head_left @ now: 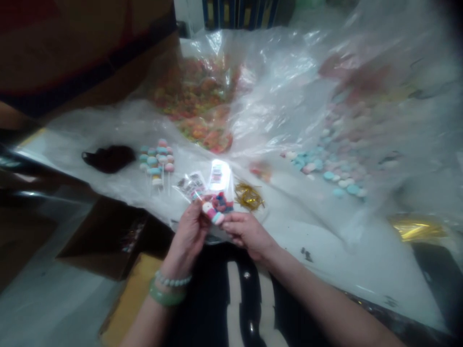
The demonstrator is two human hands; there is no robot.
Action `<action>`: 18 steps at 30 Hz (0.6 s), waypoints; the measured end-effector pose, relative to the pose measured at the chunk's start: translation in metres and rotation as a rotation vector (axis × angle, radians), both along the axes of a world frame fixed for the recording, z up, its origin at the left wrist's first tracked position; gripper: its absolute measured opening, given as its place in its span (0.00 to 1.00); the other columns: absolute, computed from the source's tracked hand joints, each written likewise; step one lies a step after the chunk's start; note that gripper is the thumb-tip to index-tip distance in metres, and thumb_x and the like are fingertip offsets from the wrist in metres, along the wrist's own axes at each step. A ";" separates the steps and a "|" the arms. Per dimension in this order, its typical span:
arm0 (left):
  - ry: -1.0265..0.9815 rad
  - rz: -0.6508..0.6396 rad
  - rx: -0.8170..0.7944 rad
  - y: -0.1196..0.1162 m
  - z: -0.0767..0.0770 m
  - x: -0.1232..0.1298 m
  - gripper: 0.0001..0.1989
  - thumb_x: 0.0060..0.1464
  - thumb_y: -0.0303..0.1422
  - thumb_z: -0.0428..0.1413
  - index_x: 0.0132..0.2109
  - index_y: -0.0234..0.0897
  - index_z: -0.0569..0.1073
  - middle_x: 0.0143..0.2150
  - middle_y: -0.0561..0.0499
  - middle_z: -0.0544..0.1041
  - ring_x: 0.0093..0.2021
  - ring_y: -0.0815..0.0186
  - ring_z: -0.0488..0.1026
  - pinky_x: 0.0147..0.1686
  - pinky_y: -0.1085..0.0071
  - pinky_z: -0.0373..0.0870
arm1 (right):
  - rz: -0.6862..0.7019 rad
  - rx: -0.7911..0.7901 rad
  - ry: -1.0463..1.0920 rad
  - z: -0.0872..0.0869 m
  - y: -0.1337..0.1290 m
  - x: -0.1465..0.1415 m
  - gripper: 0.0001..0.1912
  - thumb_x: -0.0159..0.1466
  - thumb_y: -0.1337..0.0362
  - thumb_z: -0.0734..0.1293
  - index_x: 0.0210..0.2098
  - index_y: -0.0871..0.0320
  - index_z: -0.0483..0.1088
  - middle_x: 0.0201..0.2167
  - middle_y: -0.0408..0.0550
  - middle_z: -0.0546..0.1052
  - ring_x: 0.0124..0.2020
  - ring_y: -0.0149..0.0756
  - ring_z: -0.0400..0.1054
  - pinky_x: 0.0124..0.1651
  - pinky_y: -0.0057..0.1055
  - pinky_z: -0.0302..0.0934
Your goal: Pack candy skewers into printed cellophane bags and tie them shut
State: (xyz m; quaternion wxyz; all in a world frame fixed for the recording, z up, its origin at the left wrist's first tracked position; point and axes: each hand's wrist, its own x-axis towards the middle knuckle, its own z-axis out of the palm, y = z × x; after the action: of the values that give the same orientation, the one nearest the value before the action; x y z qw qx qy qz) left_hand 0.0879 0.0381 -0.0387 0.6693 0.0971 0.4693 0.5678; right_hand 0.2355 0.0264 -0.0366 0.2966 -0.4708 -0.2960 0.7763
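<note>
My left hand (187, 236) and my right hand (246, 233) meet at the middle of the view, their fingers closed around a pink, white and blue candy skewer (213, 213). A clear printed cellophane bag (220, 177) rises just behind the candy, and a second one (191, 186) lies to its left. I cannot tell whether the candy is inside a bag. Just beyond my right fingers lies a tangle of gold twist ties (249, 196). Several finished pastel candy skewers (155, 161) lie beyond my left hand.
Clear plastic sheeting (275, 82) covers the table, with a heap of orange and green gummy candies (195, 108) and scattered pastel candies (325, 168). A dark clump (109, 159), more gold ties (415, 227) and an open cardboard box (108, 241) lie around.
</note>
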 end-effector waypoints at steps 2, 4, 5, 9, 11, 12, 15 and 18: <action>0.012 -0.003 0.010 -0.001 0.001 0.003 0.16 0.54 0.38 0.65 0.42 0.28 0.78 0.36 0.40 0.81 0.34 0.57 0.80 0.33 0.67 0.78 | -0.021 0.113 -0.084 0.000 0.000 -0.002 0.10 0.49 0.60 0.67 0.29 0.59 0.72 0.17 0.35 0.60 0.18 0.25 0.48 0.21 0.24 0.40; 0.037 0.016 0.055 -0.001 0.002 0.007 0.15 0.54 0.38 0.65 0.41 0.29 0.77 0.36 0.41 0.81 0.34 0.59 0.80 0.36 0.67 0.78 | -0.041 0.262 -0.195 -0.001 0.001 -0.003 0.07 0.52 0.61 0.66 0.27 0.59 0.73 0.17 0.36 0.61 0.20 0.27 0.51 0.24 0.25 0.47; 0.046 0.019 0.081 0.000 0.002 0.008 0.14 0.55 0.38 0.64 0.41 0.30 0.77 0.36 0.42 0.81 0.34 0.59 0.80 0.37 0.67 0.78 | -0.044 0.322 -0.235 -0.002 0.002 -0.004 0.07 0.53 0.62 0.66 0.26 0.58 0.72 0.18 0.37 0.62 0.21 0.28 0.53 0.26 0.25 0.50; 0.039 0.021 0.028 0.002 0.004 0.010 0.11 0.62 0.36 0.57 0.37 0.31 0.77 0.31 0.45 0.80 0.31 0.61 0.79 0.34 0.68 0.79 | -0.046 0.462 -0.307 -0.010 0.006 -0.005 0.06 0.57 0.64 0.66 0.26 0.57 0.73 0.25 0.41 0.73 0.30 0.33 0.65 0.35 0.28 0.59; 0.039 0.052 -0.038 0.003 0.003 0.008 0.10 0.63 0.31 0.55 0.35 0.31 0.77 0.30 0.46 0.80 0.30 0.64 0.79 0.32 0.71 0.78 | -0.031 0.563 -0.422 -0.015 0.005 -0.004 0.06 0.59 0.66 0.65 0.29 0.57 0.75 0.29 0.42 0.76 0.33 0.35 0.68 0.39 0.29 0.61; 0.037 0.076 -0.054 0.003 0.003 0.007 0.10 0.63 0.29 0.54 0.35 0.31 0.77 0.30 0.46 0.80 0.29 0.65 0.78 0.31 0.72 0.78 | -0.017 0.632 -0.500 -0.016 0.004 -0.003 0.06 0.60 0.67 0.65 0.30 0.57 0.75 0.29 0.43 0.77 0.34 0.36 0.69 0.40 0.30 0.61; 0.015 0.148 -0.053 0.004 0.003 0.006 0.08 0.62 0.25 0.54 0.35 0.31 0.76 0.31 0.48 0.80 0.29 0.67 0.77 0.31 0.74 0.78 | 0.030 0.861 -0.693 -0.020 -0.001 -0.001 0.09 0.64 0.70 0.63 0.33 0.57 0.76 0.32 0.47 0.78 0.36 0.37 0.70 0.43 0.31 0.61; 0.010 0.166 -0.058 0.005 0.005 0.008 0.09 0.63 0.26 0.54 0.35 0.31 0.76 0.33 0.46 0.80 0.32 0.65 0.79 0.34 0.72 0.79 | 0.080 0.978 -0.753 -0.019 -0.005 0.000 0.10 0.65 0.72 0.61 0.37 0.58 0.75 0.36 0.49 0.79 0.39 0.37 0.71 0.44 0.31 0.62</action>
State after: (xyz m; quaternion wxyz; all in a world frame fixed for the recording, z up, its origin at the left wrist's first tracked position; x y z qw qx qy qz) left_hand 0.0964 0.0427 -0.0332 0.6201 0.0410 0.4954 0.6070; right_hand 0.2351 0.0215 -0.0558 0.3238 -0.5105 -0.7196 0.3416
